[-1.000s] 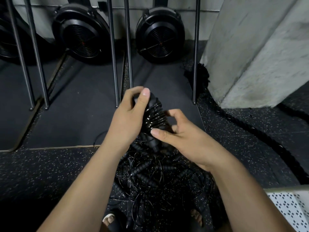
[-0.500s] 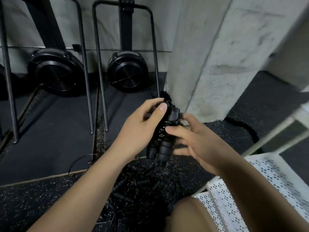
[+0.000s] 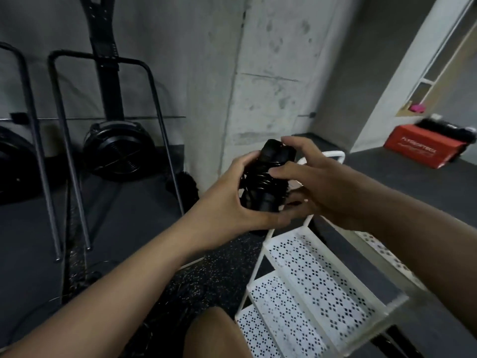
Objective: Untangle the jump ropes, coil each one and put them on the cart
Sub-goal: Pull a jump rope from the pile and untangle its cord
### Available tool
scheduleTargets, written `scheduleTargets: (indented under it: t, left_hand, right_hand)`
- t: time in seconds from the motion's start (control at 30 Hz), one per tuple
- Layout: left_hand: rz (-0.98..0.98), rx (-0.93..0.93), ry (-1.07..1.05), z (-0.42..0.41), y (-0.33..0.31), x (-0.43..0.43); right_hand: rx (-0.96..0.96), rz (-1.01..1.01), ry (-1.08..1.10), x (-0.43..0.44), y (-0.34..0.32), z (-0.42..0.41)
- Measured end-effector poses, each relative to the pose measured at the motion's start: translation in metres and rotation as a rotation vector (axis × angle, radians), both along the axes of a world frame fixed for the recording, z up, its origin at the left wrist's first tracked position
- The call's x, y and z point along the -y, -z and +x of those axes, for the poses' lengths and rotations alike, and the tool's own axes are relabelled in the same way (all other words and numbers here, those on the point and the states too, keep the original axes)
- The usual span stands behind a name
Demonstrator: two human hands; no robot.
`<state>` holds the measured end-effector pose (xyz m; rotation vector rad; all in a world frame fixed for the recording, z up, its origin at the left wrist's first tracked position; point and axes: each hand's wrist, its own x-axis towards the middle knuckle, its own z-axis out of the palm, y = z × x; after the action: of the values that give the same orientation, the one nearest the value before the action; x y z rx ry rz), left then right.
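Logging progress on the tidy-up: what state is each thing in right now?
jump rope: coiled round its handles, held in both hands, off the cart.
left hand: grips the coil's lower part.
right hand: pinches the coil's top between finger and thumb.
cart: upright, visible shelves hold no rope.

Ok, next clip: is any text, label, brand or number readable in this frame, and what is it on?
Red box: one line of white lettering on its front, too blurred to read.
Coiled jump rope, white cart, black fan machines: no text visible.
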<state>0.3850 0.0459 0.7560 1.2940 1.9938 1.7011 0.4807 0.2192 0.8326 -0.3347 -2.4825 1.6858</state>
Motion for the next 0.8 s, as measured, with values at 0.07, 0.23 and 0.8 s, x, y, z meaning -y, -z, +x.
scheduleTargets:
  t: [0.07,0.23,0.8]
  left_hand:
    - [-0.003,-0.068,0.025,0.005,-0.01,-0.015]
    - [-0.094,-0.254,-0.029,0.002,-0.022,-0.059]
    - [-0.313,-0.528,-0.263,-0.015,-0.014,-0.2]
  right_hand:
    - [0.058,-0.057,0.044,-0.012,-0.014,0.01]
    - [0.118,0.001,0.082,-0.055,-0.036,0.025]
    - [0.316,-0.06,0.256,-0.215,0.002,-0.016]
